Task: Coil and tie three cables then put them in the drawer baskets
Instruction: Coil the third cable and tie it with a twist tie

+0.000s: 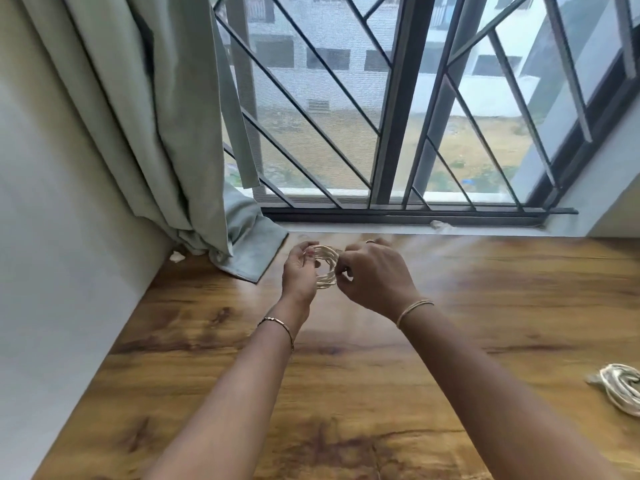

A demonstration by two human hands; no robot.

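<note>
Both hands up over the wooden table (346, 393), near the window sill. Left hand (299, 271) has its fingers curled round the left side of a small white coiled cable (327, 268); right hand (374, 275) pinches the coil's right side, fingers bent in tight. The coil is held between the two hands above the table, not touching it, loops bunched into a ring. Slight motion blur, so the exact finger placement is hard to read. A second white cable bundle (620, 384) lies on the table well to the right of the held coil, at the frame edge, partly cut off. Pale green curtain (138, 116) hangs left of the coil, its hem on the table. Barred window (391, 116) behind the coil.
</note>
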